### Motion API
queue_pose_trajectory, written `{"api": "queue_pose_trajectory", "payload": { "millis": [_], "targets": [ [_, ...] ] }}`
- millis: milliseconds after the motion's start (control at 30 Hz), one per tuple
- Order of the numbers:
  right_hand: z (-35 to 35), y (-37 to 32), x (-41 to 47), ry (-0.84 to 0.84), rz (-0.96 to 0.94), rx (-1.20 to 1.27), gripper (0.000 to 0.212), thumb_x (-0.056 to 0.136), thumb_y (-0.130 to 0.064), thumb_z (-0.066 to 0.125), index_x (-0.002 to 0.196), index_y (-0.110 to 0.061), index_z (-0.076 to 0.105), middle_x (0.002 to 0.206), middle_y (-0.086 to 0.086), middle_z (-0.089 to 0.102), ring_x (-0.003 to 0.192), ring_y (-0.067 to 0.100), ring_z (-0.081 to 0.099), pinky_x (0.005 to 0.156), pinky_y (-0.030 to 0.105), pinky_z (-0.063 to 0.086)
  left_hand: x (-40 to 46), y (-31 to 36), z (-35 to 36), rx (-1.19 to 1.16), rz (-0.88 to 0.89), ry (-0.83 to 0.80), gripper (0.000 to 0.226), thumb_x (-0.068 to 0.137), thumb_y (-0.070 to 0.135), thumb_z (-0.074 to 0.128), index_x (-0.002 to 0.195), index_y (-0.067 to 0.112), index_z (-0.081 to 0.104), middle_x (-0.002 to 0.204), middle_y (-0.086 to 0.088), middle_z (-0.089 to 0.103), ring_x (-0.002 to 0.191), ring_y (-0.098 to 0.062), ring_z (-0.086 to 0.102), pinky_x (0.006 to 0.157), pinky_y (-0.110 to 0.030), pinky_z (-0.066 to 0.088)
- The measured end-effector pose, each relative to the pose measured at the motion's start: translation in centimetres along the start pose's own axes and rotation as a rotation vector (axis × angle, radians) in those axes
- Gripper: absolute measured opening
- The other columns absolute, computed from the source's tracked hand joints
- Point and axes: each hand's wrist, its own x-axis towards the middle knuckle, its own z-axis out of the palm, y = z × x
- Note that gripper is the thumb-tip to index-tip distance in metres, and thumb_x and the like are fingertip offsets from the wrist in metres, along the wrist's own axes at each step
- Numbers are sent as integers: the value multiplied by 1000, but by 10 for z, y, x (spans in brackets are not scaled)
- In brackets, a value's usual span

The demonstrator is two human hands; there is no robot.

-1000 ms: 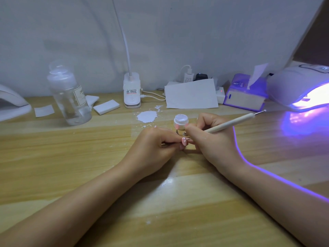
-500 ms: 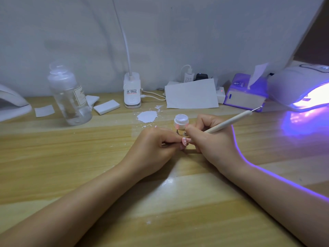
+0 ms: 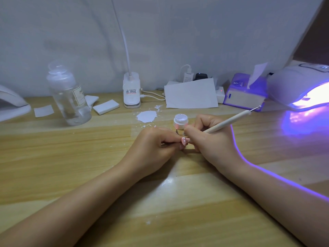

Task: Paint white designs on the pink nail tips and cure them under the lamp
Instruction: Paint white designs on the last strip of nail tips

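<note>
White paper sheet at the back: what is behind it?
Behind the paper sheet, a white charger and a dark plug stick up above its top edge. Whatever they plug into is mostly covered by the sheet.

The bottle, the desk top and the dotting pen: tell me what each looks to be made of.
Bottle: clear, glossy plastic by the look, perhaps glass; the wall and desk show through it.
Desk top: wood or a wood-look laminate; pale grain stripes, a smooth sheen reflecting light.
Dotting pen: matte cream handle, plastic or painted wood, with a thin shiny end, likely metal.
</note>
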Motion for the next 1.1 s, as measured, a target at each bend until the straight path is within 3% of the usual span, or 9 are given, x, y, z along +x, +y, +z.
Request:
{"api": "queue_pose_trajectory", "payload": {
  "millis": [133,200,300,467,633,700,800,967,1100],
  "targets": [
    [0,0,1,34,-2,-25,40,74,-1,61,45,-11,35,42,5,40,48,17,46,51,24,36,0,2,0,-3,-6,4,9,81,10,67,80,7,75,76,-5,72,74,-15,63,71,-32,47],
    [0,1,0,18,-6,-2,42,76,4,59,45,-10,35,36,-6,41,39,8,45,48,17,38,0,3,-1,-8,-4,5,8,81,8,67,81,8,75,77,-4,72,75,-14,63,71,-30,47],
    [0,1,0,40,0,3,43,76,1,61,46,-11,34,34,-11,35,35,2,40,54,24,44,0,3,-1,-6,-15,-4,8,81,8,67,81,8,75,76,-3,72,73,-13,64,71,-31,48],
    [-1,-1,0,118,-38,101,40,86,-14,59,51,-6,43,36,-12,42,38,-3,50,43,9,39,0,3,-2,-58,-52,-17,10,78,3,69,84,7,75,68,13,65,61,10,55,63,-9,41],
    [-1,-4,1,144,-34,154,35,89,-13,55,57,-12,42,39,-14,50,40,-3,52,44,15,47,0,3,-2,-63,-60,-7,9,79,7,69,84,10,75,73,4,70,66,6,57,66,-18,46],
    [-4,-6,4,162,-51,138,30,87,-11,58,63,-14,42,39,-13,51,37,-2,49,42,14,43,0,4,-2,-57,-56,-6,9,79,7,69,85,10,75,75,1,71,68,1,59,69,-23,47],
    [-12,-12,18,190,-78,56,26,82,-13,67,67,-18,45,43,-14,52,40,-2,46,45,17,42,-1,3,-2,-54,-61,1,8,79,7,69,84,10,75,74,2,70,69,-1,60,70,-23,48],
    [-21,-14,52,69,21,-174,33,76,-34,71,55,-19,51,47,-13,53,48,0,48,55,19,44,0,4,-2,-57,-47,8,9,79,8,69,85,10,75,75,0,70,69,-2,61,68,-23,47],
    [-15,-4,76,-12,0,-411,44,84,-33,63,47,-14,50,40,-15,56,37,0,49,45,9,39,0,5,-2,-66,-47,8,9,79,6,69,85,9,75,75,2,70,71,-1,61,70,-20,48]
  ]
}}
